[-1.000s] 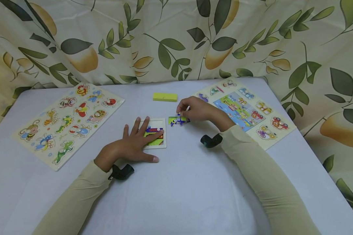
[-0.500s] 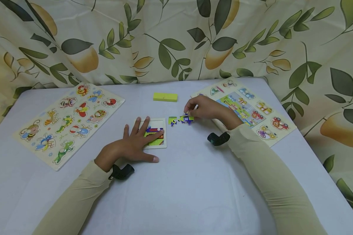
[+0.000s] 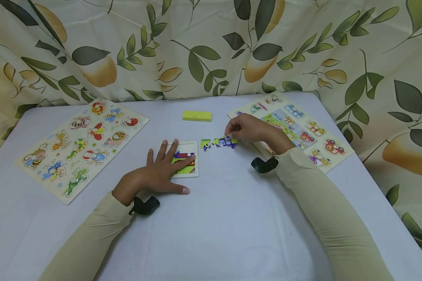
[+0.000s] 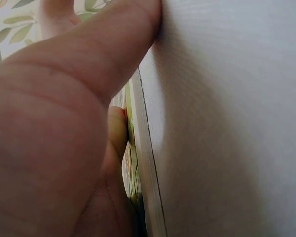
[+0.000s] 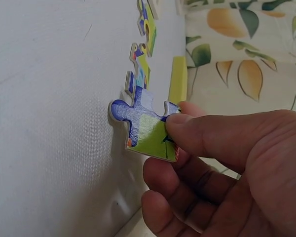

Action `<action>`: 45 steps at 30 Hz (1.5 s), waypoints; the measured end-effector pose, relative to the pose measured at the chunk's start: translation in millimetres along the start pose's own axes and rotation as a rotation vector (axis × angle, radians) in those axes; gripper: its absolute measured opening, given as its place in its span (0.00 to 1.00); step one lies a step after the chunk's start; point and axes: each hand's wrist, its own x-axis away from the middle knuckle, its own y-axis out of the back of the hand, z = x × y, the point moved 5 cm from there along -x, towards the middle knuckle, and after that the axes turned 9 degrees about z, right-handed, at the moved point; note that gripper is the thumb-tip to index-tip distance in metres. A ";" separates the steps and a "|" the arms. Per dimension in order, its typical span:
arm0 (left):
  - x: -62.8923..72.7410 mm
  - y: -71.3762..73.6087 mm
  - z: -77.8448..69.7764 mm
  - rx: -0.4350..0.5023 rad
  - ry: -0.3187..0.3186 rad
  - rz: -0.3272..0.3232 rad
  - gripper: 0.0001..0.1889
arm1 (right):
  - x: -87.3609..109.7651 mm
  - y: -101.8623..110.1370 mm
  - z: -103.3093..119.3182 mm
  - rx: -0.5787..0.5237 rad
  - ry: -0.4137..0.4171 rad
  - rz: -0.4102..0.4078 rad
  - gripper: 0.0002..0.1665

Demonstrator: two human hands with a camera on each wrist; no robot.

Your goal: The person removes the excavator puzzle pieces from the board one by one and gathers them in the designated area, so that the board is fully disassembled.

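Note:
My right hand point(image 3: 247, 128) pinches a blue and green jigsaw piece point(image 5: 148, 126) between thumb and fingers, tilted close over the table. Beyond it in the right wrist view, more loose jigsaw pieces point(image 5: 140, 64) lie in a row; the head view has them point(image 3: 205, 144) between the small puzzle frame and this hand. My left hand point(image 3: 154, 173) lies spread, palm down, its index finger across the small white puzzle frame point(image 3: 196, 171), which shows a partly covered colourful picture. The left thumb point(image 4: 89, 54) rests on the cloth beside the frame's edge.
A yellow-green block point(image 3: 197, 116) lies behind the pieces. An insect picture board point(image 3: 88, 148) is at the left, and a vehicle picture board point(image 3: 323, 156) at the right, partly under the right forearm. Patterned cloth point(image 3: 211, 50) hangs behind the white table.
My right hand has moved to the right, and the loose pieces now show in a longer row beside it. The left hand has stayed in place on the frame.

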 end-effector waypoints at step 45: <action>0.1 -0.8 0.6 -0.004 -0.007 -0.012 0.51 | -3.5 -0.6 -4.3 0.074 -0.103 0.021 0.09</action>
